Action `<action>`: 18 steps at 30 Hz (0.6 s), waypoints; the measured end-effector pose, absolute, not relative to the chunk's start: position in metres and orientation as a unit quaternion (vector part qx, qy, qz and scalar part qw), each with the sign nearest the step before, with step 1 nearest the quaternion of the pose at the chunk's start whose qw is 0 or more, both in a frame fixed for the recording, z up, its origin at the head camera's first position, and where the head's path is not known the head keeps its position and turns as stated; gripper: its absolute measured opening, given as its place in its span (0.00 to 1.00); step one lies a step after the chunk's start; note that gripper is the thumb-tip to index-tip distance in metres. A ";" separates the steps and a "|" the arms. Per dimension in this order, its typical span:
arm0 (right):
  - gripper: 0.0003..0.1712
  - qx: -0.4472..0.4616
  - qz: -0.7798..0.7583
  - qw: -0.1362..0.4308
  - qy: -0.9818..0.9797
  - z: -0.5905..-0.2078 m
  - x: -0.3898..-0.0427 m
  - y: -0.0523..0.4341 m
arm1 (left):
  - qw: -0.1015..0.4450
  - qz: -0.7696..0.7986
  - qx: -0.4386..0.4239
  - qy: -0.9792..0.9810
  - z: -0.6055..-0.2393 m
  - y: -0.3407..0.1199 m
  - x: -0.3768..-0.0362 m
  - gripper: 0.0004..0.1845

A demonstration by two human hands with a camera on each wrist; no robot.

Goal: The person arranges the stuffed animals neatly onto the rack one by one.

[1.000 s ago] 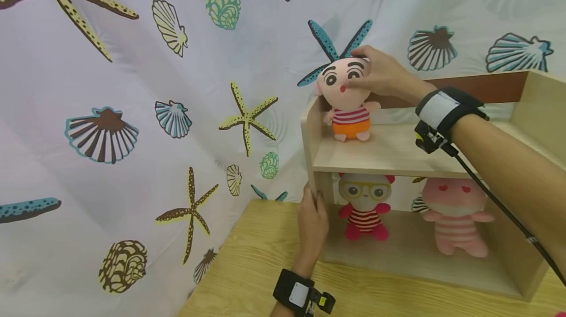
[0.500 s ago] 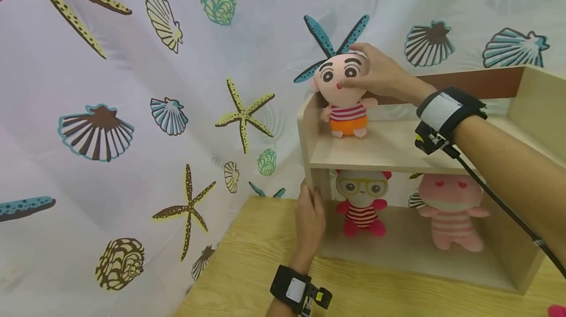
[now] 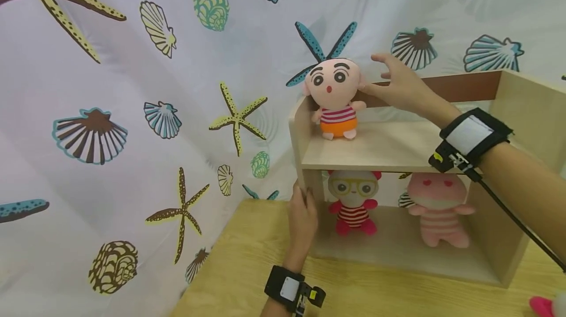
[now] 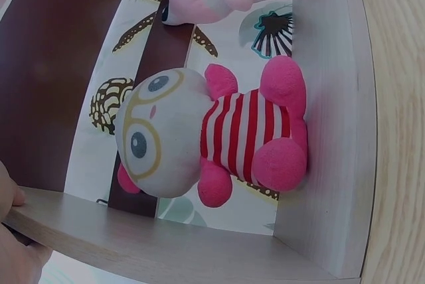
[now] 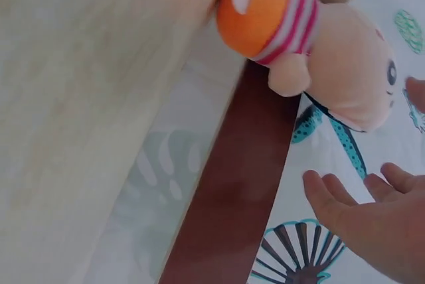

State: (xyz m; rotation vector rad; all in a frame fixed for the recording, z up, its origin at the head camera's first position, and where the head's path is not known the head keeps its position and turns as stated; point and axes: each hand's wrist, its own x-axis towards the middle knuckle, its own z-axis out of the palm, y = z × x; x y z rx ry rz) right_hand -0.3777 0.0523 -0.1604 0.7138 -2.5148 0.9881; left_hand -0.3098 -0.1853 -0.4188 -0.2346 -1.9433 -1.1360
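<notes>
A plush doll [image 3: 333, 83] with thick eyebrows, a striped shirt and orange shorts sits upright on the upper level of a wooden shelf [image 3: 376, 159], at its left end. To the right of its head is my right hand [image 3: 398, 83], fingers and thumb spread with nothing between them. In the right wrist view the fingers stand apart from the doll [image 5: 345, 65]. Lower down, my left hand [image 3: 302, 216] grips the front edge of the shelf's left side panel; the left wrist view shows the thumb and fingers on either side of that panel [image 4: 153, 237].
On the lower level sit a plush panda [image 3: 352, 199] with yellow glasses and a pink striped plush animal [image 3: 439, 214]. A pink and white thing [image 3: 546, 307] lies partly out of view on the wooden table [image 3: 247, 248]. Behind hangs a shell-patterned curtain [image 3: 110, 199].
My right hand has let go of the doll's head and drawn back to the right. The doll stays seated on the upper level. The left hand keeps its grip on the panel.
</notes>
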 end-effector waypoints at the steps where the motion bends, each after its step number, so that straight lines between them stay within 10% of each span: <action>1: 0.49 0.253 0.345 0.172 -0.887 -0.163 -0.377 0.055 | 0.425 -0.455 -0.093 -0.777 -0.420 -0.185 -0.309 0.14; 18: 0.40 0.278 0.341 0.169 -0.882 -0.161 -0.331 0.070 | 0.421 -0.458 -0.099 -0.777 -0.420 -0.183 -0.309 0.18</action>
